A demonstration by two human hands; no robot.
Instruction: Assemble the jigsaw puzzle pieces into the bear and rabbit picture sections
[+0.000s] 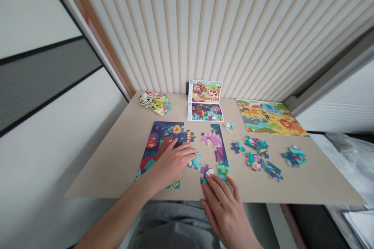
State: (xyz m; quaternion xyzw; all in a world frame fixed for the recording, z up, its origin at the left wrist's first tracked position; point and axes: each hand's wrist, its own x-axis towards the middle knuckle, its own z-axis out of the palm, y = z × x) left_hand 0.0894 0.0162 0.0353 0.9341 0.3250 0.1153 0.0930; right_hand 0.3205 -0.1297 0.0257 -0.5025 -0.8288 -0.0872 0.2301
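A partly joined jigsaw puzzle (152, 142) with dark blue, red and teal pictures lies near the table's front edge. My left hand (175, 160) rests palm down over it, fingers stretched out to the right, the tips beside a light teal puzzle piece (197, 161). My right hand (226, 206) lies flat with fingers apart, its fingertips on a purple and white puzzle piece (206, 170) and near the lower end of the right border strip (218, 144). A pink puzzle section (212, 139) adjoins that strip. Part of the puzzle is hidden under both hands.
Behind the puzzle stands an open picture leaflet (205, 111). At the back left is a pile of puzzle pieces (156, 103). Loose pieces (257, 146) and a small stack (294, 156) lie to the right, below a finished animal puzzle (270, 116). A ribbed panel (210, 27) borders the table's back.
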